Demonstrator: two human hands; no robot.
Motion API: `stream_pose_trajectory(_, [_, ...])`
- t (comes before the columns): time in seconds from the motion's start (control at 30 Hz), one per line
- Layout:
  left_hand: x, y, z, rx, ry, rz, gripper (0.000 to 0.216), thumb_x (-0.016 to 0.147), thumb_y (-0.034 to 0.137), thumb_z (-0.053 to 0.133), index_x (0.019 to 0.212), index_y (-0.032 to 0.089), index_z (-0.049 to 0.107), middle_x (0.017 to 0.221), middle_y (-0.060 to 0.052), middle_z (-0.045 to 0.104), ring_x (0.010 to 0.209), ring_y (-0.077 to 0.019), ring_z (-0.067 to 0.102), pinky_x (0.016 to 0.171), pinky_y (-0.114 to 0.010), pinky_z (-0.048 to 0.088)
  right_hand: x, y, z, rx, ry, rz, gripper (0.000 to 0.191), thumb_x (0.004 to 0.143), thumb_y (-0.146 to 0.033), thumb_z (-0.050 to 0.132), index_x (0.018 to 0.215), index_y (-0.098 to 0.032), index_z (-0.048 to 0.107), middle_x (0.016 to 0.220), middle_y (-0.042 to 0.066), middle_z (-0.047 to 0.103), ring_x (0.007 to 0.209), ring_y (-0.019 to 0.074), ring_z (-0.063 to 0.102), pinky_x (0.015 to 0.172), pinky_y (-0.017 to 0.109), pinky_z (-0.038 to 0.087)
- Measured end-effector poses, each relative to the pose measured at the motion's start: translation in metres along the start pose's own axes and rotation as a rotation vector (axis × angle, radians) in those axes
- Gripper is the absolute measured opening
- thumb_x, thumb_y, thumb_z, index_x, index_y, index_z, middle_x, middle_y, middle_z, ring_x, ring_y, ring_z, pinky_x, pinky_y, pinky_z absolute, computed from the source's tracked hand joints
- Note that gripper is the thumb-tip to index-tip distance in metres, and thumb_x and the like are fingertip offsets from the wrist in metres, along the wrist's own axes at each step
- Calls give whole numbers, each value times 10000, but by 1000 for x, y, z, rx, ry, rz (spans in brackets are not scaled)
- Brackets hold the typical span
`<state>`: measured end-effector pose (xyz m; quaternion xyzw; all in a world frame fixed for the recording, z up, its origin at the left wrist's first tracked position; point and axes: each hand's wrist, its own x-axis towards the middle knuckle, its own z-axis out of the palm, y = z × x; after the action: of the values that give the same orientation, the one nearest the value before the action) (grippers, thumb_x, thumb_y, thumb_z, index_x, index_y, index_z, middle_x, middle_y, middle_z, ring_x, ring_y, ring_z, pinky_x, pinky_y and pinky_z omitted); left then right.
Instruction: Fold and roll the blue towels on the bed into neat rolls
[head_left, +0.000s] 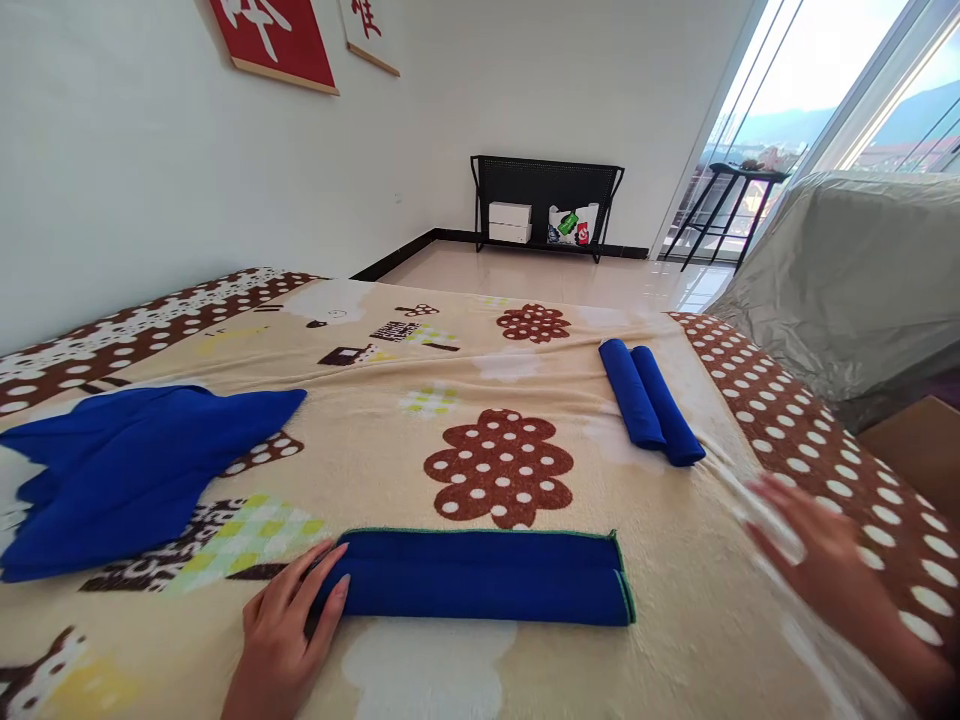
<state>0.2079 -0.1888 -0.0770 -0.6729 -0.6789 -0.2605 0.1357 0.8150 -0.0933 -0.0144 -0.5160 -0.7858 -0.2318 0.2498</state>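
Observation:
A long blue cloth (480, 578) with green stitched edges lies folded into a narrow strip in front of me. My left hand (292, 605) is at its left end, thumb and fingers curled about the cloth there; the fingertips partly hide that end. My right hand (817, 545), smeared by motion, is off to the right over the blanket, its fingers stretched out and holding nothing. Nearest to it are two rolled blue cloths (651, 405), side by side. On the left a loose, crumpled blue cloth (142, 465) is spread out.
All the cloths rest on a cream blanket (375, 430) with printed shapes and brown dotted borders. Beyond its far edge, a black rack (547, 185) stands by the wall. At right are a grey covered piece of furniture (877, 270), a cardboard box (919, 450) and a black stool (739, 185).

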Motion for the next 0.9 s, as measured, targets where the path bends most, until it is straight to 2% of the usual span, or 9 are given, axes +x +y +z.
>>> stream_pose_trajectory(0.1, [2, 15, -13, 71, 104, 219, 448, 918, 217, 589, 1362, 272, 561, 1335, -87, 639, 1181, -252, 614, 1082, -427, 328, -18, -86, 14, 125, -169, -305, 483, 948, -175, 508, 1430, -194, 514, 1448, 110, 533, 1335, 218, 508, 1104, 376, 381])
stream_pose_trajectory(0.17, [5, 24, -20, 63, 7, 457, 544, 877, 142, 604, 1403, 263, 533, 1340, -65, 648, 1219, -225, 602, 1108, -386, 325, -26, -143, 16, 176, -223, -442, 589, 897, -95, 478, 1478, -187, 459, 1510, 72, 465, 1407, 213, 428, 1142, 370, 334])
stream_pose_trajectory(0.27, [9, 27, -22, 18, -170, 611, 609, 867, 107, 535, 1467, 180, 458, 1432, -86, 581, 1347, -224, 511, 1131, -365, 331, -28, -189, 21, 178, -256, -401, 653, 869, -77, 442, 1516, -152, 393, 1548, 63, 403, 1444, 203, 370, 1151, 353, 310])
stream_pose_trajectory(0.4, [12, 17, -20, -17, -216, 589, 616, 876, 88, 476, 1487, 143, 414, 1457, -90, 557, 1376, -204, 479, 1142, -352, 330, -33, -182, 30, 153, -267, -251, 640, 910, -158, 448, 1541, -157, 342, 1539, 65, 419, 1422, 185, 404, 1165, 364, 283])
stream_pose_trajectory(0.47, [16, 25, -21, -14, -188, 590, 588, 875, 110, 486, 1461, 150, 453, 1415, -82, 596, 1335, -200, 517, 1142, -356, 323, -31, -181, 27, 119, -250, -198, 638, 915, -179, 462, 1542, -174, 342, 1526, 62, 439, 1408, 196, 423, 1181, 397, 255])
stream_pose_trajectory(0.57, [26, 67, -20, -23, -185, 592, 536, 879, 167, 508, 1414, 146, 513, 1388, -85, 618, 1306, -213, 540, 1149, -375, 310, -7, -214, 18, 119, -277, -172, 637, 920, -217, 482, 1539, -158, 346, 1562, 74, 379, 1447, 230, 365, 1192, 438, 240])
stream_pose_trajectory(0.7, [38, 122, -5, -119, -354, 607, 541, 930, 290, 505, 1450, 142, 475, 1478, -87, 543, 1373, -217, 482, 1135, -379, 351, 34, -275, 21, 289, -412, -256, 618, 986, -347, 441, 1556, -154, 300, 1595, 50, 313, 1466, 188, 329, 1156, 376, 339])
stream_pose_trajectory(0.77, [39, 112, 2, -102, -384, 540, 573, 953, 427, 505, 1470, 183, 459, 1488, -88, 532, 1368, -241, 487, 1105, -415, 377, 34, -276, 32, 313, -429, -243, 653, 999, -461, 432, 1564, -173, 279, 1580, 67, 339, 1440, 201, 378, 1114, 396, 388])
stream_pose_trajectory(0.9, [34, 36, -1, 44, -338, 389, 655, 942, 567, 504, 1498, 229, 425, 1498, -98, 519, 1360, -274, 492, 1098, -448, 341, -4, -218, 45, 179, -378, -97, 812, 940, -622, 487, 1578, -185, 241, 1565, 98, 367, 1417, 255, 412, 1101, 451, 375])
